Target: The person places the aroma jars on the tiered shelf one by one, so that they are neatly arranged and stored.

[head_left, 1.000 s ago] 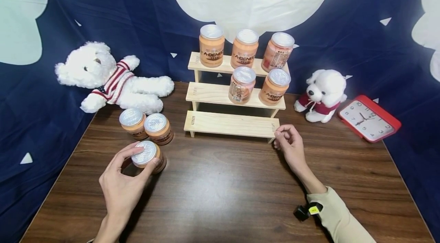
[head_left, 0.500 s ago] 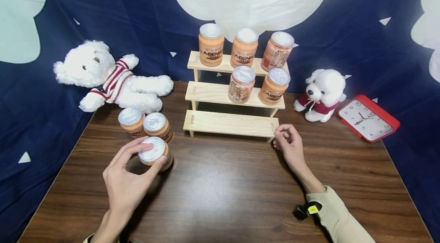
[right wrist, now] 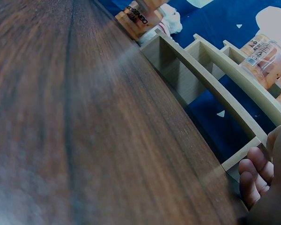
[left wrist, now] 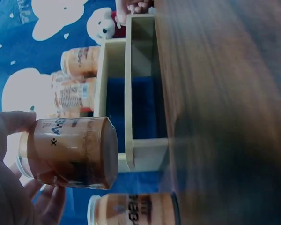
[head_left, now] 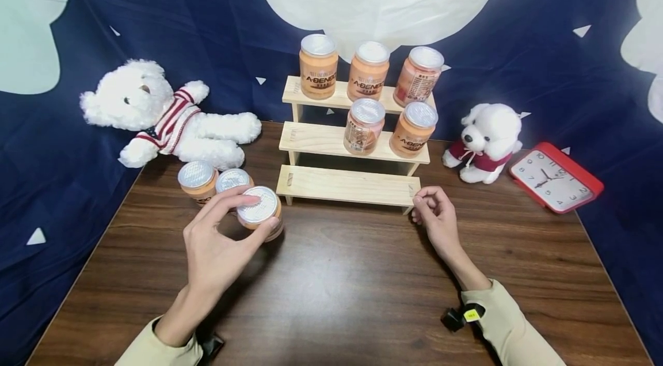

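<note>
My left hand (head_left: 224, 239) grips an orange jar (head_left: 260, 218) with a silver lid by its top, lifted a little above the wooden table (head_left: 352, 274). In the left wrist view the same jar (left wrist: 70, 151) hangs clear of the table in front of the wooden step shelf (left wrist: 131, 93). Two more jars (head_left: 197, 180) stand behind it on the table. My right hand (head_left: 434, 213) rests on the table by the right end of the shelf's lowest step (head_left: 348, 186), fingers loosely curled and holding nothing. Its fingers (right wrist: 257, 176) lie beside the shelf (right wrist: 210, 70).
Several orange jars (head_left: 369, 71) stand on the shelf's top and middle steps. A white teddy bear (head_left: 166, 118) lies at the back left. A small white toy dog (head_left: 487, 140) and a red clock (head_left: 556, 177) sit at the back right, against a blue cloth backdrop.
My left hand has lifted the jar off the table and carried it right and forward, toward the left end of the shelf. The right hand has stayed where it was.
</note>
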Demonstrator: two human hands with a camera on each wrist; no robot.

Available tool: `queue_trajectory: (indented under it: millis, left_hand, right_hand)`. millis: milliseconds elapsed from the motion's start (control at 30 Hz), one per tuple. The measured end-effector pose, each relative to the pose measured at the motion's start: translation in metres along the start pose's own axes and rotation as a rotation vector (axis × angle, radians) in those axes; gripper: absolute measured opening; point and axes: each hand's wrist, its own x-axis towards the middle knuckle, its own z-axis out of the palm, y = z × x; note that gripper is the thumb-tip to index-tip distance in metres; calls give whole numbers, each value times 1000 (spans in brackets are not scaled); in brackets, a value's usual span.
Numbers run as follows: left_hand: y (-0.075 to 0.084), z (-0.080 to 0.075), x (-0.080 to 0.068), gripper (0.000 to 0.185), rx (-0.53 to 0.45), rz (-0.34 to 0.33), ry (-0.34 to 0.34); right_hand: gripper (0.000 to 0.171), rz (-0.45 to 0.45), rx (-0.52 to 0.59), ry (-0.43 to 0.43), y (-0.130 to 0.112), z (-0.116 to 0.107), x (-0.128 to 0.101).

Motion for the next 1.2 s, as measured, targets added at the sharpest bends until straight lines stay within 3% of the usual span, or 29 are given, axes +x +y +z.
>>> queue_trajectory:
  millis: [433,833,1067,1200]
  left_hand:
    - [12,19,24,36,-1,-13,-65]
    - [21,54,56,39,-82,-3,-148]
    - [20,66,77,42,-111,5,-128]
    - [18,70,88,42,-115,14,-115]
  right_hand:
    - [21,16,-4,2,-1,1,0]
    - [21,19,2,5,-2,1,-1]
    - [10,15,-2,10,-2,2,-1]
    - [16,13,8,11,-2,2,-1]
